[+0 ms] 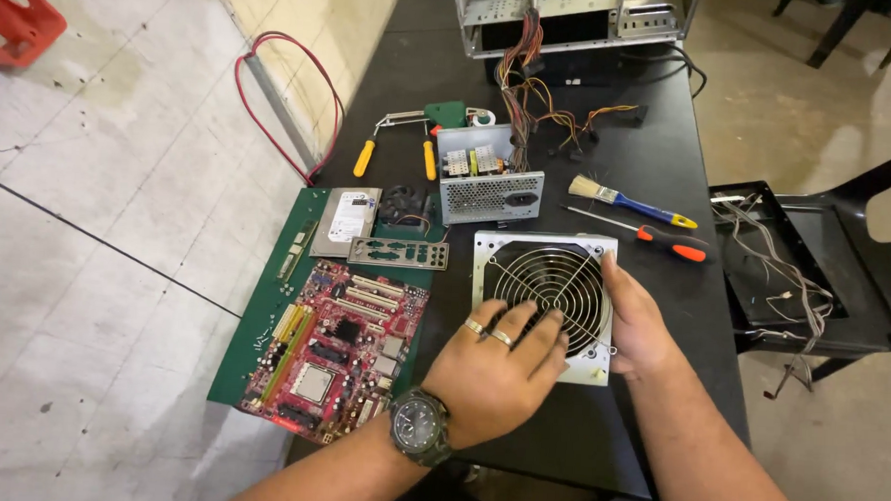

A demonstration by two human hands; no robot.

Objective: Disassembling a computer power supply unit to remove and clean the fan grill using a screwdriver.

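both hands on a metal fan cover, black table

a grey metal cover (pixel 586 255) w/ a round fan grille (pixel 554 280) is seen lying flat near the front of the black table (pixel 670 150). the left hand (pixel 495 368) is laid on it, fingers spread flat over the lower left of the grille, not clenched; two rings and a dark wristwatch (pixel 420 427) are worn. the lower left corner of the cover is hidden under this hand. the right hand (pixel 634 329) is pressed on the right edge of the cover, thumb on top; its other fingers are hidden behind the edge, so a full grasp cannot be told.

just behind the cover an open power supply box (pixel 489 177) is placed, w/ a bundle of coloured wires (pixel 521 73) going up to a pc case (pixel 571 16) which is cut off at the top of the view. to the right a small brush (pixel 628 200) and an orange-handled screwdriver (pixel 656 237) are laid. to the left a red motherboard (pixel 336 351) rests on a green board (pixel 262 313), near a hard drive (pixel 347 218) and a metal port plate (pixel 397 251). yellow-handled pliers (pixel 395 143) are seen further back. a tray w/ thin cables (pixel 776 260) stands beside the table on the right, partly cut by a chair.
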